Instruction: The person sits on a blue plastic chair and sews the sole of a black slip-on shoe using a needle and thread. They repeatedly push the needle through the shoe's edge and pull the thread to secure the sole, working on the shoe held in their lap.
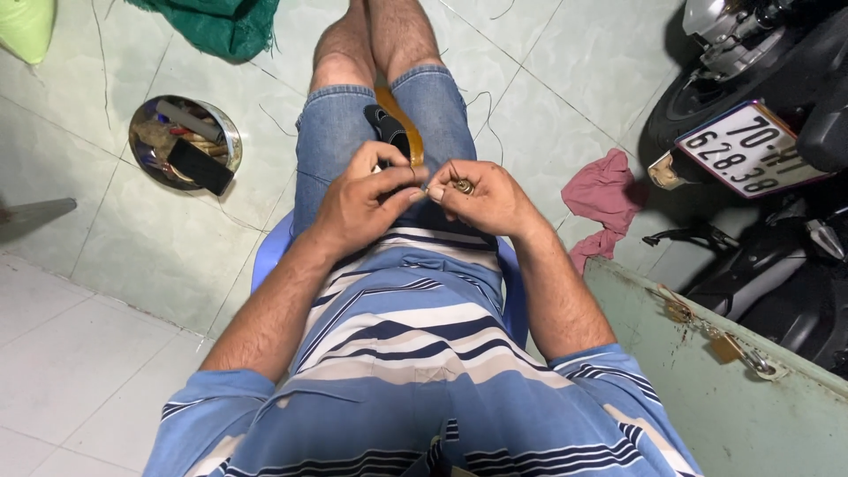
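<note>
Far left corner we see a pale green bag (25, 26), and beside it at the far edge a heap of green netting (212, 25). Nearer, on the left floor tiles, a round metal bowl (228, 132) with odds and ends in it and a black phone (200, 166) laid across its near rim. Centre: we sit on a blue plastic stool (265, 256), knees together, with a wooden piece (408, 132) and a dark object (387, 124) between the thighs; what they are, can't tell. Left hand (362, 199) is closed narrow, thumb and forefinger pinched at the point where the hands meet, likely on a thin thread or wire, too fine to confirm. Right hand (486, 199) is curled, fingertips gripping a small brass-coloured ring-like part (462, 186), held above the lap just right of the left fingertips, nearly touching them. Progress, our judgement: the part is in hand and the two hands are mid fine-work on it; nothing finished shows nearby, so how much is left is unclear. Loose thin strands (495, 115) lie on the floor. Further right a pink rag (605, 199) on the tiles, then a parked motorbike (768, 53) far right, and near right a pale green metal panel (707, 389) with a brass padlock (729, 347).
</note>
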